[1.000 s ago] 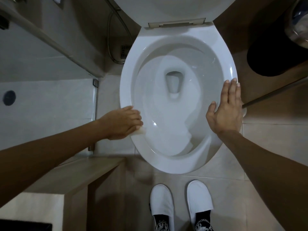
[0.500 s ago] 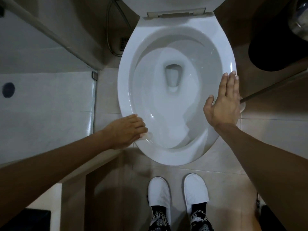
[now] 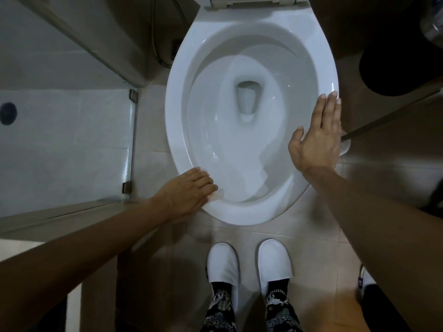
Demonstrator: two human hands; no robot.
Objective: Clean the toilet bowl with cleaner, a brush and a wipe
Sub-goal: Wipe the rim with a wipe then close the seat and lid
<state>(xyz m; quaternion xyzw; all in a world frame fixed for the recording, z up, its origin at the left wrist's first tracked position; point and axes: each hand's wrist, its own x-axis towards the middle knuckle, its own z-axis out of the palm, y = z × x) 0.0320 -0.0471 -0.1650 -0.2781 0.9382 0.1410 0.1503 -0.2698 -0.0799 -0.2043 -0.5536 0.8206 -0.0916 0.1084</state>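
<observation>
Toilet bowl [image 3: 251,212] centre frame, seat up at 12 o'clock. R hand [image 3: 316,140] flat on rim at 3 o'clock, fingers straight, together. L hand [image 3: 189,192] on rim at 7 o'clock, fingers pressing what looks like a pale wipe [image 3: 217,195], mostly hidden.

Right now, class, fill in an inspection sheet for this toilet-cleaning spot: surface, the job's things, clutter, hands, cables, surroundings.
Surface: tiled floor, pale, with shadows.
Job's things: toilet bowl, seat up, water inside; wipe only just showing under the left fingers on the near-left rim. Cleaner and brush: nothing seen.
Clutter: dark bin to the right.
Hands: left hand presses the wipe; right hand lies flat on the right rim.
Cables: hose behind the bowl, left.
Surroundings: glass shower door; white slippers.
</observation>
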